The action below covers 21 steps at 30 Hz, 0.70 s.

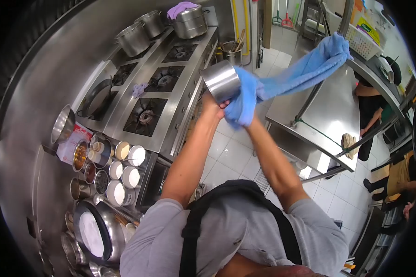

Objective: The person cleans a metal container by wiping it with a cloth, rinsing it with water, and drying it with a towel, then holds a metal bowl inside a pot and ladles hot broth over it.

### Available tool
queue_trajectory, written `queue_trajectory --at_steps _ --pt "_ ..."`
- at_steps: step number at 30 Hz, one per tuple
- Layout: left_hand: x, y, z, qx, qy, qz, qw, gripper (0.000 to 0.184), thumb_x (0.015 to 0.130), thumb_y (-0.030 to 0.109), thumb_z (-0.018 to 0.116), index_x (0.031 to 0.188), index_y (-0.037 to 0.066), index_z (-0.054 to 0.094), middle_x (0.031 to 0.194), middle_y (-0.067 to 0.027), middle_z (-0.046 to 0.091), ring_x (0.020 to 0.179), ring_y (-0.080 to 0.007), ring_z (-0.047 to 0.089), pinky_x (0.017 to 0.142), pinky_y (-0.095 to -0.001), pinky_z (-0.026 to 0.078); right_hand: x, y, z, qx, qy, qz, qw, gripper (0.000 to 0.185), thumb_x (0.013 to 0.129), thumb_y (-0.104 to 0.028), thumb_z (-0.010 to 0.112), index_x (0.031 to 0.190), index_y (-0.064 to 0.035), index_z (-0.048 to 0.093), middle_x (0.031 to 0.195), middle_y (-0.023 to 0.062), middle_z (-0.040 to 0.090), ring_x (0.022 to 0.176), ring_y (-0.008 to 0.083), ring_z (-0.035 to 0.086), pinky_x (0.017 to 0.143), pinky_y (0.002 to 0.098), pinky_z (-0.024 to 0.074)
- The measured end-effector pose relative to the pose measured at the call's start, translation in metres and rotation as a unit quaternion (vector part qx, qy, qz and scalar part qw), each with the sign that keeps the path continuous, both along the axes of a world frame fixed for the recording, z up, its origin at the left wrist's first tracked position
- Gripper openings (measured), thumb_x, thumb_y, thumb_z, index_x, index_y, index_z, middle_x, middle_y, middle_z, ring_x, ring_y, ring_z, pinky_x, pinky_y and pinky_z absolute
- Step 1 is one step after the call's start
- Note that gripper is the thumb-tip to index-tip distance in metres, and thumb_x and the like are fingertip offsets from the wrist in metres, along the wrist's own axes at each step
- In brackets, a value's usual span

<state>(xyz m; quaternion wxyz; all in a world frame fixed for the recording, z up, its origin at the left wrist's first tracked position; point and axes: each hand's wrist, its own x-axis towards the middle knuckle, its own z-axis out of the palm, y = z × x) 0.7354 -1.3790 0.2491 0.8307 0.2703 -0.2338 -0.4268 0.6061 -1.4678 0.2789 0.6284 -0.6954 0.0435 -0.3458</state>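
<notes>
My left hand (213,105) grips a cylindrical stainless steel pot (221,82) from below, its fingers closed around the base. The pot is tilted and held in the air over the floor, in front of the stove. A blue towel (245,99) is bunched against the pot's right side. My right hand is hidden under this towel and holds it to the pot; only the right forearm (270,152) shows. The towel's loose end stretches out to the upper right, toward the steel table.
At left is a steel stove (171,99) with several burners, stockpots (189,23) and a wok (97,99). Seasoning containers (117,191) crowd the lower left. A steel table (330,115) with shelf posts stands at right. Other people (370,111) are at the far right.
</notes>
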Motion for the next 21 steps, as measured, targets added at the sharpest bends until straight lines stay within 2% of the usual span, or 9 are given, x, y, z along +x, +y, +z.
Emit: queue_trajectory --at_steps 1,3,6,7,10,12,16,18,21 --pt "-0.002 -0.003 0.007 0.079 -0.057 0.127 0.987 0.026 0.101 0.011 0.043 0.121 0.004 0.058 0.095 -0.0115 0.068 0.071 -0.0199 0.067 0.052 -0.0324 0.054 -0.005 0.019 -0.004 0.022 0.040 -0.028 0.999 0.041 0.101 -0.031 0.057 0.129 -0.0007 0.058 0.119 0.0211 0.064 0.108 0.0381 0.063 0.097 0.0481 0.0491" --pt "-0.017 -0.011 0.029 0.232 -0.162 0.365 0.887 0.027 0.099 0.005 0.049 0.125 0.003 0.057 0.101 -0.0112 0.069 0.082 -0.0186 0.070 0.063 -0.0313 0.059 -0.020 0.044 -0.015 -0.229 -0.096 -0.167 0.954 0.037 0.101 -0.025 0.056 0.128 0.0005 0.059 0.123 0.0241 0.062 0.117 0.0425 0.057 0.106 0.0537 0.0405" --pt "-0.044 0.013 0.054 0.138 -0.154 0.248 0.946 0.034 0.096 -0.003 0.055 0.129 0.002 0.056 0.104 -0.0089 0.070 0.091 -0.0175 0.070 0.075 -0.0327 0.060 -0.031 0.019 0.003 -0.398 -0.027 -0.169 0.901 0.039 0.099 -0.017 0.055 0.133 0.0024 0.055 0.135 0.0267 0.054 0.135 0.0397 0.046 0.113 0.0509 0.0308" --pt "-0.050 0.016 0.064 0.095 -0.079 0.176 0.977 0.036 0.096 0.000 0.060 0.132 0.004 0.054 0.107 -0.0082 0.069 0.090 -0.0180 0.071 0.072 -0.0316 0.060 -0.033 0.006 0.032 -0.440 -0.044 -0.168 0.881 0.042 0.102 -0.026 0.055 0.132 0.0029 0.055 0.131 0.0295 0.055 0.128 0.0379 0.052 0.110 0.0479 0.0369" --pt "-0.052 0.029 0.067 0.151 -0.220 0.117 0.957 0.037 0.105 0.021 0.053 0.138 0.003 0.052 0.129 -0.0119 0.063 0.111 -0.0222 0.066 0.098 -0.0388 0.055 -0.041 -0.019 0.133 -0.293 0.212 0.096 0.927 0.035 0.097 -0.023 0.059 0.122 0.0015 0.063 0.127 0.0247 0.062 0.109 0.0345 0.062 0.097 0.0416 0.0462" --pt "-0.051 0.028 0.064 0.108 -0.197 0.070 0.972 0.044 0.096 0.012 0.066 0.137 0.006 0.050 0.121 -0.0075 0.064 0.104 -0.0169 0.067 0.085 -0.0324 0.059 -0.017 -0.059 0.136 -0.163 0.197 0.234 0.938 0.036 0.096 -0.024 0.062 0.122 0.0006 0.064 0.119 0.0188 0.066 0.100 0.0296 0.066 0.091 0.0381 0.0504" --pt "-0.072 0.012 0.081 -0.081 -0.238 0.082 0.964 0.055 0.095 0.032 0.069 0.142 0.009 0.049 0.133 -0.0096 0.059 0.122 -0.0203 0.060 0.104 -0.0378 0.052 0.018 -0.048 0.083 0.196 -0.108 0.294 0.929 0.033 0.097 -0.023 0.062 0.123 -0.0012 0.061 0.123 0.0096 0.062 0.105 0.0156 0.061 0.092 0.0330 0.0502" --pt "-0.053 0.006 0.062 -0.067 -0.154 0.052 0.984 0.052 0.096 0.035 0.067 0.140 0.011 0.051 0.136 -0.0083 0.056 0.126 -0.0196 0.055 0.108 -0.0395 0.047 0.017 -0.041 0.080 -0.135 -0.170 0.163 0.962 0.054 0.086 -0.032 0.075 0.128 -0.0009 0.058 0.123 0.0103 0.062 0.112 0.0193 0.061 0.097 0.0340 0.0485" --pt "-0.032 0.002 0.039 0.035 -0.074 0.119 0.989 0.046 0.097 0.032 0.066 0.135 0.009 0.055 0.131 -0.0081 0.061 0.118 -0.0205 0.061 0.100 -0.0382 0.053 -0.009 -0.009 0.065 -0.233 -0.182 0.013 0.955 0.070 0.077 -0.038 0.083 0.130 -0.0004 0.057 0.125 0.0137 0.061 0.118 0.0281 0.059 0.103 0.0388 0.0454"
